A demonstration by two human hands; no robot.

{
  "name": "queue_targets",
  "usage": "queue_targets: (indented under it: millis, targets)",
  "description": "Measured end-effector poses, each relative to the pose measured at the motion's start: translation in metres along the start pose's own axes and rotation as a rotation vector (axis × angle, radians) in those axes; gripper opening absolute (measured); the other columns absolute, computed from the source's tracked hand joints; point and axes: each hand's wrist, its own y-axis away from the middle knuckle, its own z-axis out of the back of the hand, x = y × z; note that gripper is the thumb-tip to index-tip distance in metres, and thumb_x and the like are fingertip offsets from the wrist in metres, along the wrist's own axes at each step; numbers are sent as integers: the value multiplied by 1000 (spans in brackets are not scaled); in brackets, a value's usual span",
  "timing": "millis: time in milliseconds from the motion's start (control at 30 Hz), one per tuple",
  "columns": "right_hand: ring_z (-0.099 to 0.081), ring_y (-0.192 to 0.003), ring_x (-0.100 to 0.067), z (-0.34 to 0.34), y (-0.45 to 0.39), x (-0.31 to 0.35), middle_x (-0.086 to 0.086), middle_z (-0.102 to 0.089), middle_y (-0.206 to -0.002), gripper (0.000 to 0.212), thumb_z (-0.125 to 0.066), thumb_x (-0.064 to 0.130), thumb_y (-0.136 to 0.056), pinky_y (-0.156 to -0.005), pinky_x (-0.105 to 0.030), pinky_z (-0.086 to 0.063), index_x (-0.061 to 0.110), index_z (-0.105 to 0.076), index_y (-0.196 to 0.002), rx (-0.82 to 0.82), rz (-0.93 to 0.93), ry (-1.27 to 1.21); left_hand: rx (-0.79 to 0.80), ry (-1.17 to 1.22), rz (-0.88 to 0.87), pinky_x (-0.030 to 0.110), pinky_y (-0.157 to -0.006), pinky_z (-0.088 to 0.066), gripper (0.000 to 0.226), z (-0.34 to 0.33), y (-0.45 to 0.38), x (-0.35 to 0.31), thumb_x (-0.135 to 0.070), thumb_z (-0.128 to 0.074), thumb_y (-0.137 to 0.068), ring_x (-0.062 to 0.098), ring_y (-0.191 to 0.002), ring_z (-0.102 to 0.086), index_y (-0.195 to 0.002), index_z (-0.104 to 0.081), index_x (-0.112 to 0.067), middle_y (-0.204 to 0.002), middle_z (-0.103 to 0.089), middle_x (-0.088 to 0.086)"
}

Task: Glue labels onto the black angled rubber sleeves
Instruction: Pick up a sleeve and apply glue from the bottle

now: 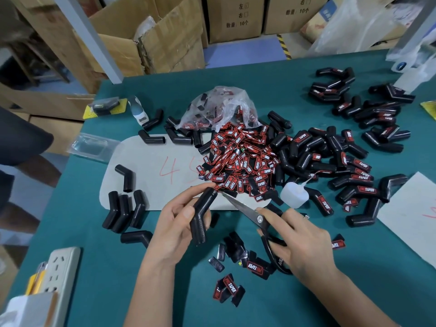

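Observation:
My left hand (175,223) grips a black angled rubber sleeve (201,214), held above the green table near its front. My right hand (299,241) holds a pair of scissors (245,210) by its black handles, the blade tips pointing up-left at the sleeve's top end. A big heap of red-and-black labels (240,156) lies in the middle, spilling from a clear plastic bag (219,107). A small white glue bottle (295,193) lies just right of the scissors. Unlabelled sleeves (125,208) lie at the left, labelled ones (354,161) at the right.
A grey card marked in red (151,171) lies under the heap. Loose labels (236,260) are scattered in front of my hands. A power strip (62,267) sits at the front left edge. Cardboard boxes (165,36) stand behind the table, white card (410,213) at the right.

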Motion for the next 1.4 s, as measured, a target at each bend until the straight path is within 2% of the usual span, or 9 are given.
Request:
queue_targets:
  millis: [100, 200, 367, 733, 900, 1067, 1233, 1300, 1400]
  targets:
    - [-46, -59, -14, -3, 1, 3, 3, -48, -75, 43, -69, 43, -88, -45, -20, -21, 35, -59, -129, -44, -54, -31, -14, 36, 23, 23, -54, -44, 75, 0, 1, 2, -65, -73, -89, 13, -60, -54, -145, -62, -16, -74, -66, 3]
    - [-48, -60, -14, -3, -1, 4, 5, -46, -80, 44, -56, 55, -92, -40, -23, -25, 37, -57, -131, 24, -98, -39, -3, 84, 40, 23, -57, -49, 74, -1, 2, 4, -64, -76, -88, 15, -63, -59, -144, -63, -17, -84, -74, 8]
    - [-45, -64, -13, -2, -2, 4, 7, -43, -83, 46, -54, 59, -91, -42, -20, -24, 38, -57, -131, 62, -106, -46, 33, 120, 55, 25, -66, -56, 71, 0, 3, 8, -58, -77, -90, 18, -75, -68, -146, -61, -16, -97, -78, 16]
    - [-46, -63, -15, -2, -3, 2, 4, -45, -80, 47, -56, 54, -90, -46, -20, -13, 34, -57, -133, 60, -39, 9, 92, 151, 63, 24, -70, -59, 62, -4, 3, 6, -54, -80, -88, 17, -70, -72, -140, -67, -23, -102, -80, 16]
    - [-49, -59, -16, -6, -1, 2, 3, -46, -79, 57, -85, 41, -83, -43, -21, -22, 33, -58, -132, 33, -20, 35, 82, 140, 58, 23, -71, -59, 65, -6, 4, 4, -55, -81, -86, 15, -71, -73, -141, -68, -21, -103, -80, 17]
    - [-52, -57, -19, -6, -2, 4, 3, -48, -78, 49, -70, 48, -87, -35, -25, -35, 35, -56, -133, 34, -28, 8, 80, 122, 47, 22, -71, -58, 69, -7, 5, 5, -55, -80, -88, 15, -73, -73, -144, -64, -19, -102, -80, 17]
    - [-50, -59, -17, -7, 1, -1, 3, -45, -79, 71, -94, 40, -72, -42, -22, -24, 33, -57, -132, 46, -30, 59, 91, 105, 46, 22, -70, -58, 69, -6, 5, 5, -56, -79, -89, 15, -72, -71, -144, -65, -19, -101, -80, 17]
    - [-49, -63, -15, -8, 2, -2, 4, -44, -80, 64, -90, 39, -76, -45, -22, -21, 32, -58, -131, 22, -8, 86, 86, 96, 48, 21, -69, -57, 71, -5, 5, 6, -57, -79, -88, 14, -71, -70, -145, -65, -18, -100, -80, 17]
    - [-40, -72, -13, -5, 2, -2, 5, -35, -86, 47, -62, 42, -85, -47, -21, -19, 30, -57, -131, -33, 56, 122, 76, 84, 55, 21, -67, -56, 74, -4, 4, 6, -60, -78, -87, 13, -69, -68, -145, -64, -16, -99, -80, 16]
